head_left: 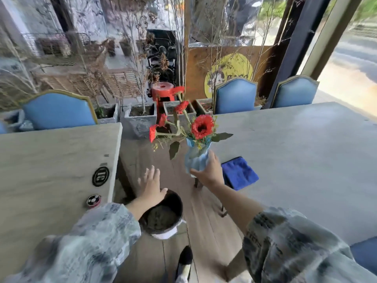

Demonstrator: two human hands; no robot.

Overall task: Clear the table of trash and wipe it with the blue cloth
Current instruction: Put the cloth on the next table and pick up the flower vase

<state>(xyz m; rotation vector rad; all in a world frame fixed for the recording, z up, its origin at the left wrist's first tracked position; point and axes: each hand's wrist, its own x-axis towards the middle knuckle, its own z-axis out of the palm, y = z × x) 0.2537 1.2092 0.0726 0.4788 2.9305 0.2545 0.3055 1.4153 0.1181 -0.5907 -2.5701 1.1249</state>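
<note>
1. Step in hand: the right hand [210,170] has its grip closed around the pale blue vase [196,162] of red flowers [202,126]. The vase is at the near left corner of the right-hand bench [295,152]; whether its base rests on the bench or hangs just off the edge cannot be told. This reads as moving the vase aside so the surface can be wiped.
2. The left hand [152,185] holds nothing. Its grip is wide, fingers spread, above the rim of the dark bin [163,215] on the floor between the two benches.
3. The blue cloth [238,172] lies folded on the right-hand bench, just beside the vase and the right hand.
4. No loose trash shows on the right-hand bench, so the clearing step looks done or nearly done.
5. Next move, as a judgement: set the vase upright and well clear of the wiping area, then take up the cloth.
6. Obstructions: the flower stems lean left over the gap; the bin and a dark shoe [184,262] occupy the floor below.
7. Surroundings: a second bench [51,160] on the left carries round stickers [100,176]; blue chairs [235,97] stand on the far side.
</note>
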